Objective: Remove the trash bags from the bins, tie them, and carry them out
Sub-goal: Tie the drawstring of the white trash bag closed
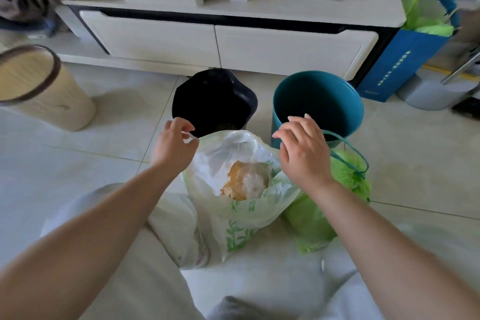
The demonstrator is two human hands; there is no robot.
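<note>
A translucent white trash bag (241,205) with green print stands open on the floor between my knees, with orange-brown rubbish inside. My left hand (174,145) pinches the bag's left rim. My right hand (304,153) hovers over the bag's right rim with relaxed fingers, holding nothing that I can see. A green trash bag (311,221) with a teal drawstring lies on the floor under my right forearm. Behind the bags stand a bin lined with a black bag (207,101) and a teal bin (319,106).
A beige bin (49,96) stands at the left. A white TV cabinet (228,44) runs along the back. A blue paper bag (405,60) holding green bags leans at its right end. Pale floor tiles (78,163) surround the bins.
</note>
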